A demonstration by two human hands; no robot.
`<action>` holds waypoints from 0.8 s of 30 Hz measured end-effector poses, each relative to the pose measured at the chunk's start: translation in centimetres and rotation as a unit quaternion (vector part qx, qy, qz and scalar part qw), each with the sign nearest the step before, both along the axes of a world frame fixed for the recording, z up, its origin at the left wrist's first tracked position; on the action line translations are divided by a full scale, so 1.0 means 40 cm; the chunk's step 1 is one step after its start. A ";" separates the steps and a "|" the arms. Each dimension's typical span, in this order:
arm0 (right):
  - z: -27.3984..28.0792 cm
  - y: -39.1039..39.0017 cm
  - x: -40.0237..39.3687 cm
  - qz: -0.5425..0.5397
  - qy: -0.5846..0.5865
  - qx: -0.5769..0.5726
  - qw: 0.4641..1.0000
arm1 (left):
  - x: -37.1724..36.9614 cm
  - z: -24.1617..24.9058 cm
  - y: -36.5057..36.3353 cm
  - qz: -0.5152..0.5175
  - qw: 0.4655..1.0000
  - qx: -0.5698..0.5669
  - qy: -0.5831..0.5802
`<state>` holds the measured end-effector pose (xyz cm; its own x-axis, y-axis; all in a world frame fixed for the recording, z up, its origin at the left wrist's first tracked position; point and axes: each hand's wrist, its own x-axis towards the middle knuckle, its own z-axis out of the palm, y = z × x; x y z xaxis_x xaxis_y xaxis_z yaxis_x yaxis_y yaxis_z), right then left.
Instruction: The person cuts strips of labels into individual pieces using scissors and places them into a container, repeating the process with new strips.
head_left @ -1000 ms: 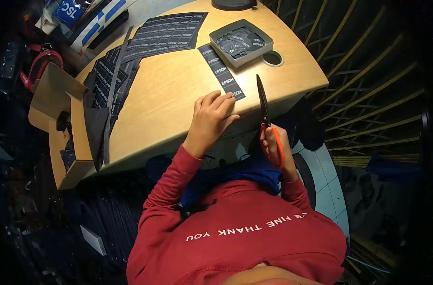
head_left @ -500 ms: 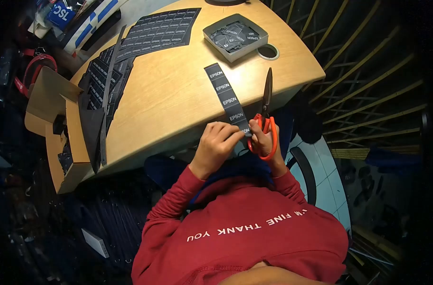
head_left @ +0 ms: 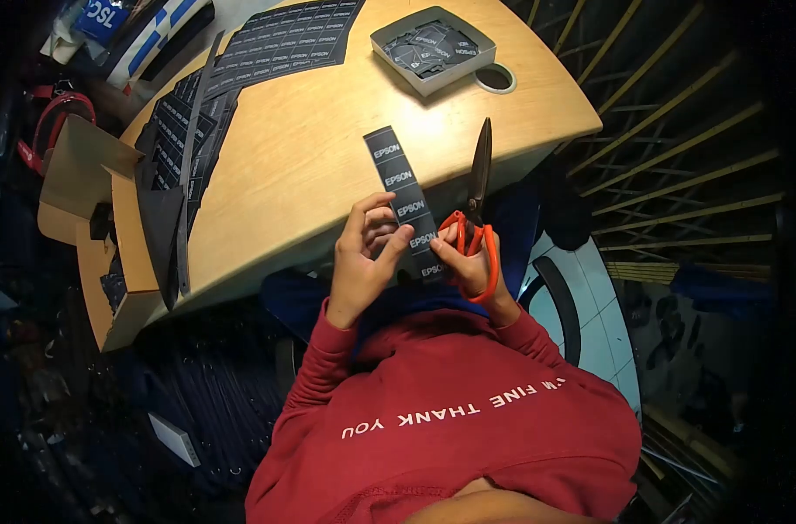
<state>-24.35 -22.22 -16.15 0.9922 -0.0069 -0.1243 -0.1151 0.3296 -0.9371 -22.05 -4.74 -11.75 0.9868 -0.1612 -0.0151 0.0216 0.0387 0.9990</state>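
Observation:
A black strip of EPSON labels [head_left: 400,177] slants above the table's front edge, its lower end between my hands. My right hand [head_left: 472,262] is closed around red-handled scissors [head_left: 480,170], whose dark blades point up and away and look together. The right thumb also presses on the strip's lower part. At the strip's left edge is my left hand [head_left: 363,258], fingers apart, with the index fingertip and thumb tip touching or very near the edge.
On the wooden table [head_left: 284,166] are label sheets [head_left: 284,44], a long metal ruler [head_left: 197,148], a box of cut labels [head_left: 433,52] and a tape roll [head_left: 496,79]. An open cardboard box [head_left: 136,236] stands left; a folding metal gate [head_left: 677,131] is at right.
My left hand has let go of the strip's lower end and moved left and up along its edge, fingers spreading. The strip has shifted down and left; the right hand still holds the scissors.

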 end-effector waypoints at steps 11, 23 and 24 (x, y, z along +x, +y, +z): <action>0.023 -0.024 -0.080 0.191 -0.054 -0.039 0.979 | 0.016 0.019 0.045 0.041 0.995 -0.096 -0.005; 0.080 -0.081 -0.043 0.147 -0.111 -0.123 0.975 | 0.027 0.118 0.095 -0.060 0.996 -0.027 -0.068; 0.101 -0.076 -0.036 0.116 -0.143 -0.137 0.973 | 0.028 0.136 0.101 -0.091 0.993 -0.022 -0.068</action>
